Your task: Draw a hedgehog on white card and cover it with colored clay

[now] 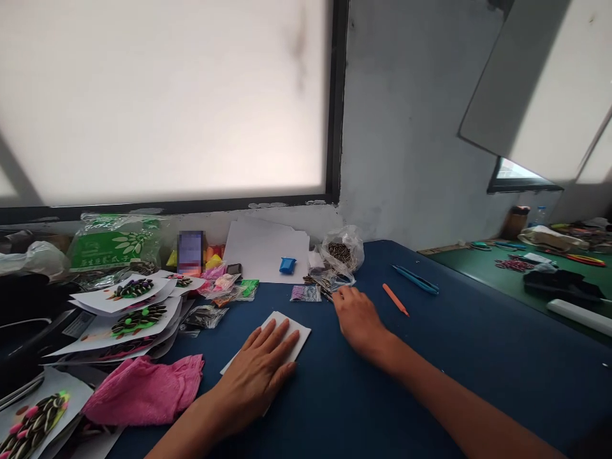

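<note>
My left hand (261,366) lies flat, fingers spread, on a folded white paper (301,333) on the dark blue tabletop. My right hand (361,322) is curled, its fingertips drawn together at the edge of a small heap of striped sunflower seeds (319,282). Whatever those fingertips pinch is hidden. Behind the heap sits a clear plastic bag (351,245) of seeds. Left of the right hand is a small packet with purple contents (306,293). An orange pen (395,299) and blue tweezers (415,279) lie to its right.
White sheets (261,245) lean at the wall, a blue packet (287,265) on them. At left are stacked papers with seed-and-clay designs (138,320), a pink cloth (146,392), a green-printed bag (112,245) and several small packets. A green table (478,266) adjoins at right.
</note>
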Demonstrator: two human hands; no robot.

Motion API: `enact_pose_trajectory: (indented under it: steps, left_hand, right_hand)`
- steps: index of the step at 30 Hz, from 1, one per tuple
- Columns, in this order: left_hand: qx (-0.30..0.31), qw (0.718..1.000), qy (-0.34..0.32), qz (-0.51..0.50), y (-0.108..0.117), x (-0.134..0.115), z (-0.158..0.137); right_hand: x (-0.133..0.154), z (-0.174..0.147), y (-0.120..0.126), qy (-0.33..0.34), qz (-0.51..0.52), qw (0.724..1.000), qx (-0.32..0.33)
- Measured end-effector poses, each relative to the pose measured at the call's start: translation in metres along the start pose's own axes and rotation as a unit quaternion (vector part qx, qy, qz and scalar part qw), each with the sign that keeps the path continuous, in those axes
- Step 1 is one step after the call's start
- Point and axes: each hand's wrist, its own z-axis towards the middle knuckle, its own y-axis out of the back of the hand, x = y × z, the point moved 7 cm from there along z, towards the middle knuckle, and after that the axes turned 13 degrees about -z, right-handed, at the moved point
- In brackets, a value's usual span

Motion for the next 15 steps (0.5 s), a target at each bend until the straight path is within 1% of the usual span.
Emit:
enact_pose_trajectory:
  steps: [3, 5, 7, 10, 12, 15]
  left_hand:
    - [-0.019, 0.996, 0.08, 0.016, 0.004, 0.006, 0.0]
    - [-0.034, 0.994, 0.103, 0.023, 0.01, 0.01, 0.002]
    - [-0.037, 0.995, 0.09, 0.023, 0.013, 0.012, 0.005]
    - [-0.018, 0.997, 0.07, 0.019, 0.011, 0.017, 0.009]
    - [-0.012, 0.997, 0.074, 0.017, 0.01, 0.02, 0.01]
    - [-0.009, 0.997, 0.077, 0.018, 0.009, 0.02, 0.008]
  right_hand:
    - [-0.026, 0.003, -0.001, -0.042, -0.013, 0.998, 0.042]
    - [-0.035, 0.002, -0.004, -0.04, -0.01, 0.996, 0.08]
    - [-0.041, 0.001, -0.006, -0.037, -0.008, 0.993, 0.108]
    - [-0.046, -0.001, -0.009, -0.041, -0.01, 0.988, 0.146]
    - [-0.048, -0.001, -0.011, -0.043, -0.012, 0.985, 0.167]
    - [-0.049, 0.0, -0.014, -0.046, -0.015, 0.982, 0.18]
